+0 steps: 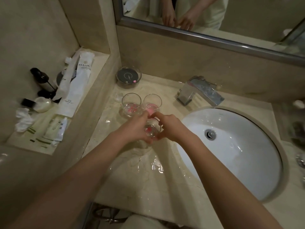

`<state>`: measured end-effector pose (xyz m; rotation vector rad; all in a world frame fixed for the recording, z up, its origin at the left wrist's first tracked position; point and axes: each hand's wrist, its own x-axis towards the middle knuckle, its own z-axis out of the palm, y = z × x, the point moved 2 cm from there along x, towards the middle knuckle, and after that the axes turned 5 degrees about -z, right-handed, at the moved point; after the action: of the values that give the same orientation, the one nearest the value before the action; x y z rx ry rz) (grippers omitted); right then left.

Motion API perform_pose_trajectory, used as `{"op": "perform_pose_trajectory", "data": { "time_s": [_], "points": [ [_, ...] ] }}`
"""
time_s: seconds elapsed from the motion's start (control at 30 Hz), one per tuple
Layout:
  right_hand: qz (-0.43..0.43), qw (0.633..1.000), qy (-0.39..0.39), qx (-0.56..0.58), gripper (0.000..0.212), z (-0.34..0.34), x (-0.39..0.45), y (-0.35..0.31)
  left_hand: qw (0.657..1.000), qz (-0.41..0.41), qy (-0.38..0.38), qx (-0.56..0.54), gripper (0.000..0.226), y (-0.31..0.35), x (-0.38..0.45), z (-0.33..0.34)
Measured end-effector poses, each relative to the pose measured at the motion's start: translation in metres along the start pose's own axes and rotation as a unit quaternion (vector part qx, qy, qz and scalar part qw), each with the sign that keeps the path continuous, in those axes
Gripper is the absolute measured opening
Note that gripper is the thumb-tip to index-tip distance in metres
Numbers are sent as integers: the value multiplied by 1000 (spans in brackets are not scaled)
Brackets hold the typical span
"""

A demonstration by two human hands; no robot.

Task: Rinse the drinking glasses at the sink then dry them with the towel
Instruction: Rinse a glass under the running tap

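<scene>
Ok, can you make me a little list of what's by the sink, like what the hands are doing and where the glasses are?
left hand: holds the near glass
right hand: holds the same glass
far glasses: left one, right one, standing on the counter
counter: wet
sink: right of the glasses
tap: no water seen running
towel: cannot tell

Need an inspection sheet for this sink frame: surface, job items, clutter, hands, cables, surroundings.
Surface: marble counter, wet, puddles near the front edge.
Job's things: held glass above the counter; two glasses upright behind it, side by side, pink at the bottom. Towel: nothing seen.
Clutter: toiletry packets, dark bottles and crumpled tissue on the side ledge; round dish by the wall.
Hands: left hand and right hand both grip the held glass.
Cables: nothing seen.
Surroundings: sink empty, tap not running, mirror.
</scene>
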<state>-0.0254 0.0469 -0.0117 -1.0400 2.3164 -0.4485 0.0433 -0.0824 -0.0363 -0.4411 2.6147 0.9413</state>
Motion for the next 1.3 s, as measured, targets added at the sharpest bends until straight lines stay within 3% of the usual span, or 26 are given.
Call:
{"op": "perform_pose_trajectory", "data": {
  "time_s": [0.37, 0.53, 0.7, 0.87, 1.0, 1.13, 1.3],
  "points": [
    [38, 999, -32, 19, 73, -28, -81, 72, 999, 13, -14, -37, 83, 78, -3, 62],
    [52, 998, 4, 36, 71, -44, -101, 115, 999, 29, -19, -41, 82, 118, 21, 80],
    [126, 991, 34, 10, 69, -56, -111, 167, 997, 4, -3, -73, 78, 139, 45, 95],
    [164, 983, 79, 8, 48, -86, -98, 211, 994, -17, 32, -106, 75, 148, 66, 103],
    [137, 978, 153, 46, 38, -122, -62, 226, 983, -35, 51, -172, 77, 150, 82, 105],
    [91, 954, 210, 191, 35, -143, -16, 218, 946, -70, 35, -316, 75, 151, 93, 107],
    [44, 920, 230, 315, 30, -135, 23, 206, 823, -117, -32, -555, 74, 153, 100, 121]
  ]
}}
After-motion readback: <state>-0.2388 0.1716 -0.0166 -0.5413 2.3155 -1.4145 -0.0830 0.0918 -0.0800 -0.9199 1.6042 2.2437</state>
